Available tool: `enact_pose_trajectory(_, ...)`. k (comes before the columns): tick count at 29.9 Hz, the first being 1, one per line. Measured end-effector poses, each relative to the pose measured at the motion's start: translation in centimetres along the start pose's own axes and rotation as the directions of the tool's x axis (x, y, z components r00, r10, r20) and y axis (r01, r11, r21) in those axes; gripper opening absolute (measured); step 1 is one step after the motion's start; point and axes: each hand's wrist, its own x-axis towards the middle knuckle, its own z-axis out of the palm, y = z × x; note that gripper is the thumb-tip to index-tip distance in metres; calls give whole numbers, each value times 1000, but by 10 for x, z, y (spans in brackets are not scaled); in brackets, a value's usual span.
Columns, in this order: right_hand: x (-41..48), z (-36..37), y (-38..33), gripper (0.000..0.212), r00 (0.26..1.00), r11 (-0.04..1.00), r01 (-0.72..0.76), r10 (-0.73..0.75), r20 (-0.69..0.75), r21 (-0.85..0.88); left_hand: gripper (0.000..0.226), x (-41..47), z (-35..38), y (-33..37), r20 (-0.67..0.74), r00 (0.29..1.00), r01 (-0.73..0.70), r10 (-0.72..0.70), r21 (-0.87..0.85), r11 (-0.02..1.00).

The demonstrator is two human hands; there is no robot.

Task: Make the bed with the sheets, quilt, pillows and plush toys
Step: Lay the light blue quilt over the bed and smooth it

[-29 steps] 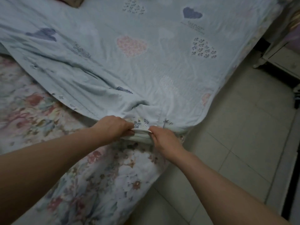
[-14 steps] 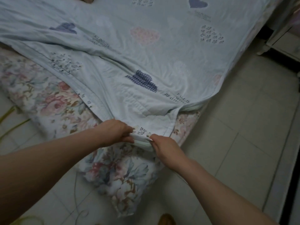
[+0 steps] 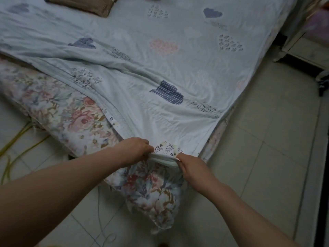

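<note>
A pale blue sheet (image 3: 178, 65) printed with hearts covers most of the bed. Its near corner is pulled out over the corner of the floral mattress (image 3: 58, 111). My left hand (image 3: 135, 150) and my right hand (image 3: 190, 164) both pinch the folded hem of that sheet corner, a hand's width apart, with the hem stretched between them. The floral cover bulges below my hands at the bed's corner (image 3: 151, 193). A brown pillow (image 3: 85, 4) lies at the far top of the bed, partly cut off by the frame edge.
Pale floor tiles (image 3: 267, 157) surround the bed's corner. A white bedside cabinet (image 3: 306, 49) stands at the far right. Yellow-green cables (image 3: 16, 139) lie on the floor at the left.
Both hands have drawn the sheet corner back toward me and down past the mattress corner. More of the sheet and the brown pillow have come into view as my head pulled back.
</note>
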Motion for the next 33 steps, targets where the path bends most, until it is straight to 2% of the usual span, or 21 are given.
enact_pose_trajectory(5, -8, -2, -2, 16, 999, 996, -25, 24, -22, -80, 23, 4, 6, -6, -16, 1000, 19, -19, 4, 1000)
enact_pose_trajectory(9, -15, 3, -13, 19, 991, 987, -97, 107, 79, -127, 24, -4, 9, -7, 50, 997, -56, 56, 4, 998)
enact_pose_trajectory(11, -18, -1, -24, 15, 971, 967, -137, 175, 166, -217, 26, -13, 7, -6, 56, 991, -121, 120, 17, 992)
enact_pose_trajectory(13, -21, -3, -39, 20, 919, 912, -181, 290, 268, -367, 26, -24, 10, 6, 37, 979, -199, 199, 5, 980)
enact_pose_trajectory(15, -23, 0, -53, 30, 835, 838, -240, 435, 336, -490, 22, -33, 12, 25, 35, 958, -287, 286, 24, 958)
enact_pose_trajectory(17, -23, 10, -60, 32, 780, 788, -233, 502, 375, -570, 20, -36, 18, 43, 69, 945, -323, 321, 27, 946)
enact_pose_trajectory(21, -28, 33, -59, 34, 726, 787, -289, 551, 412, -545, 20, -28, 33, 57, 166, 905, -411, 392, 106, 905)
enact_pose_trajectory(24, -40, 56, -44, 34, 684, 800, -346, 573, 452, -491, 21, -23, 60, 71, 279, 835, -524, 473, 147, 839)
enact_pose_trajectory(26, -47, 78, -35, 33, 698, 821, -377, 556, 451, -429, 24, -23, 82, 70, 352, 805, -551, 478, 145, 822)
enact_pose_trajectory(27, -49, 94, -31, 31, 727, 838, -394, 536, 429, -379, 26, -22, 96, 66, 365, 806, -541, 467, 130, 831)
enact_pose_trajectory(30, -57, 122, -27, 33, 832, 884, -403, 461, 309, -235, 39, -29, 125, 50, 329, 844, -460, 423, 40, 887)
enact_pose_trajectory(33, -72, 135, -20, 31, 874, 910, -399, 414, 255, -110, 46, -38, 144, 45, 278, 860, -451, 428, 22, 892)
